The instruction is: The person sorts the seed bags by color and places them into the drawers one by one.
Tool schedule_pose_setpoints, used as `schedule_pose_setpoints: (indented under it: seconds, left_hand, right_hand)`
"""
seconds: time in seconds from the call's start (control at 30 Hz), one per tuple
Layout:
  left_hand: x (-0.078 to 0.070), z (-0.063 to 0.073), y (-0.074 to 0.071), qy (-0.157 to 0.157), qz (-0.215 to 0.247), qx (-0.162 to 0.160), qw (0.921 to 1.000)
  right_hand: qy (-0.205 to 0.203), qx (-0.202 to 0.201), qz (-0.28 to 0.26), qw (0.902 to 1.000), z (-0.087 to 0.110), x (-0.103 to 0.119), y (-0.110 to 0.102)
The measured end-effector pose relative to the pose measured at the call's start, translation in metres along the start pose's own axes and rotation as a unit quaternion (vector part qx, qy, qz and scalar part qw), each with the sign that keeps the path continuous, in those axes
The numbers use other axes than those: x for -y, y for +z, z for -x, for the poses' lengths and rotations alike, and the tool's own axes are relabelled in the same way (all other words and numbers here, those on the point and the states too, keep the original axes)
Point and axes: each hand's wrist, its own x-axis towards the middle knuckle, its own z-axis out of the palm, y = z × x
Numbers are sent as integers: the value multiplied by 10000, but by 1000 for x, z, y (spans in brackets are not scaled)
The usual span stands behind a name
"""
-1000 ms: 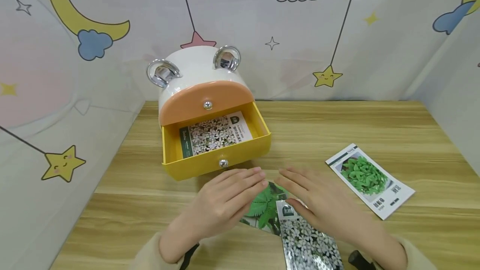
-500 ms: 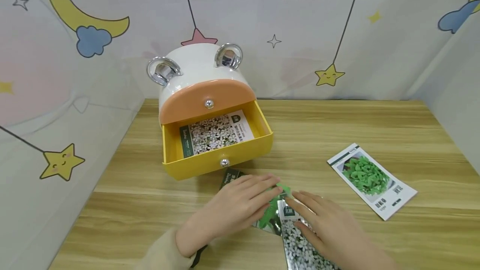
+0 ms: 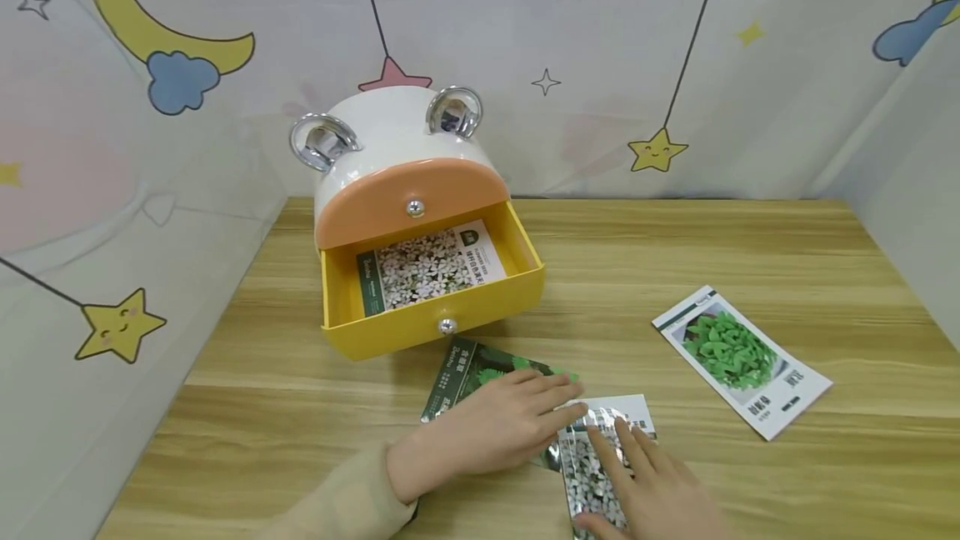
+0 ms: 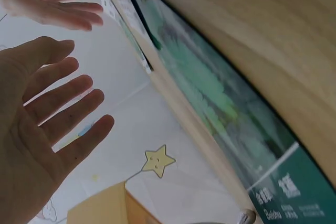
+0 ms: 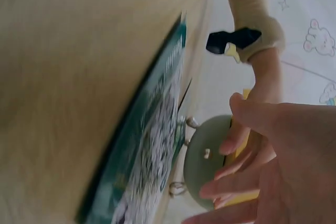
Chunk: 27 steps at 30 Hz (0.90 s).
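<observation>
My left hand (image 3: pixel 517 423) is held with extended fingers over a dark green seed packet with a fern-like leaf (image 3: pixel 480 369), covering part of it. In the left wrist view a gap shows between that hand (image 4: pixel 47 114) and the packet (image 4: pixel 210 98). Over a white-flower seed packet (image 3: pixel 588 477) my right hand (image 3: pixel 656 482) spreads its fingers. The right wrist view shows the right palm (image 5: pixel 299 156) apart from the flower packet (image 5: pixel 152 135). This packet overlaps the lower right corner of the green one. Neither hand holds anything.
A white animal-shaped box (image 3: pixel 405 127) stands behind, its yellow drawer (image 3: pixel 487 307) pulled out. Another white-flower packet (image 3: pixel 427 269) lies inside the drawer. To the right on the wooden table (image 3: pixel 750 248) is a packet with a leafy green plant (image 3: pixel 731 352).
My left hand has moved right, uncovering the left end of the green packet. My right hand has shifted nearer to me, fingers more spread, exposing the flower packet's top edge.
</observation>
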Motion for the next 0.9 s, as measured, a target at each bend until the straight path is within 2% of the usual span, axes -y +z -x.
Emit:
schedule_pose_setpoints:
  seconds: [0.07,0.2,0.3,0.33,0.43,0.53,0.67,0.77,0.83,0.9]
  left_hand:
    - [-2,-3,4,6,-101,179,9998]
    - [-6,-9,10,-162,52,759,9970]
    - [-9,-13,12,-254,338,1266,9910]
    - [-10,-14,12,-257,409,1409,9888]
    - [-13,-18,12,-252,622,1740,9824]
    - [-16,-20,12,-237,752,1911,9784]
    - [-17,-23,14,-242,946,2077,9733]
    - [-17,-24,14,-205,1032,2110,9718]
    - [-17,-25,14,-124,976,2067,9734]
    - [-16,-25,14,-66,928,1992,9755]
  right_hand:
    - [276,235,51,9993,3,5,5]
    - [605,19,447,9972,9,13,16]
    - [474,-601,816,9937,13,14,24]
    - [343,-924,910,9910,13,13,27]
    - [-147,-1742,1251,9766,15,10,36]
    - [-488,-2141,1366,9660,15,7,42]
    - [-436,-2336,1408,9611,14,9,48]
    - [-204,-2291,1379,9634,13,14,51]
    - [-62,-2059,1319,9696,13,18,50]
    - [167,-1410,1111,9836,15,20,47]
